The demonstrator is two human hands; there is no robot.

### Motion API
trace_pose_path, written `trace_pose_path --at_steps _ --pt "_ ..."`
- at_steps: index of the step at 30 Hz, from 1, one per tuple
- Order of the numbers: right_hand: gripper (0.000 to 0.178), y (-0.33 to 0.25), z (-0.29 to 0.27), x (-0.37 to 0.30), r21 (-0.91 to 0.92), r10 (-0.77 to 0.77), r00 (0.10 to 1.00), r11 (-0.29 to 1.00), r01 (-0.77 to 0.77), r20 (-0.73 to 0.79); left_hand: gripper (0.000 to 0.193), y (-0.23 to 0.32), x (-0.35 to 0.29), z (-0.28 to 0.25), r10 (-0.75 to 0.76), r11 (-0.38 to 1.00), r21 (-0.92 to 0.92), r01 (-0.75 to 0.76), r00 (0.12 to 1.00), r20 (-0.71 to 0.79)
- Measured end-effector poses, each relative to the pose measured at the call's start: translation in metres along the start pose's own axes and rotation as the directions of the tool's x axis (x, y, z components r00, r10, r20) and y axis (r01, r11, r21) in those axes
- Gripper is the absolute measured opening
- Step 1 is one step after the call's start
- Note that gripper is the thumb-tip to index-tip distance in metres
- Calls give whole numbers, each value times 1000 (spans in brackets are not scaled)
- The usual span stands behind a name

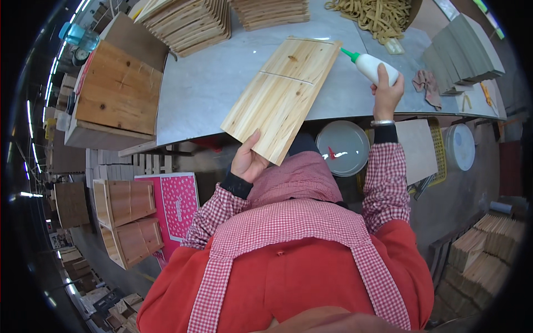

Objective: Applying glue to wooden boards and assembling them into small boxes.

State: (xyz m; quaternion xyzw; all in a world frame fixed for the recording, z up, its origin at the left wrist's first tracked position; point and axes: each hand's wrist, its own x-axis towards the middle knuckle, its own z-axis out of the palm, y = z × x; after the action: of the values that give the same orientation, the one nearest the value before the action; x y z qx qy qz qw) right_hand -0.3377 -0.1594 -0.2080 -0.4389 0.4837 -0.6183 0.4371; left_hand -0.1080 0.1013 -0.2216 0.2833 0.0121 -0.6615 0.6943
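A pale wooden board point(272, 105) with dark knots lies slantwise, its far part over the table and its near end jutting past the front edge. Two grooves cross it, one near the far end and one farther down, and white lines show in them. My left hand point(248, 160) grips the board's near left corner, thumb on top. In my right hand point(387, 91) is a white squeeze bottle point(375, 67) with a green nozzle, tilted so that the tip points left, close to the board's far right corner. My fingers wrap round the bottle's base.
Stacked wooden boards point(186, 25) stand at the back of the grey table point(194, 89). A heap of tan bands point(377, 16), grey panels point(463, 53) and a crumpled cloth point(426, 87) lie to the right. A wooden box point(116, 89) borders the left; a round bucket point(342, 149) is below the edge.
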Motion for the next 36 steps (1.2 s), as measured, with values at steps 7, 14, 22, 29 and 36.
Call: trace_pose_path --at_steps 7,14,22,29,36 --pt "39 15 15 30 -185 -155 987 972 144 -48 57 2 -1 -1 -7 1000 -5 7 999 -32" --pt "38 -9 2 0 -177 -85 992 979 101 96 55 5 4 2 -5 1000 -18 4 998 -58" --pt "34 -38 -13 -72 -86 -25 938 995 58 345 49 10 15 9 56 997 -47 -53 997 50" --pt "34 -61 -30 -135 -99 -34 854 990 99 518 47 16 20 3 61 995 -80 -55 996 70" --pt "34 -70 -30 -158 -67 -34 837 994 84 547 45 15 21 6 104 990 -97 -98 993 56"
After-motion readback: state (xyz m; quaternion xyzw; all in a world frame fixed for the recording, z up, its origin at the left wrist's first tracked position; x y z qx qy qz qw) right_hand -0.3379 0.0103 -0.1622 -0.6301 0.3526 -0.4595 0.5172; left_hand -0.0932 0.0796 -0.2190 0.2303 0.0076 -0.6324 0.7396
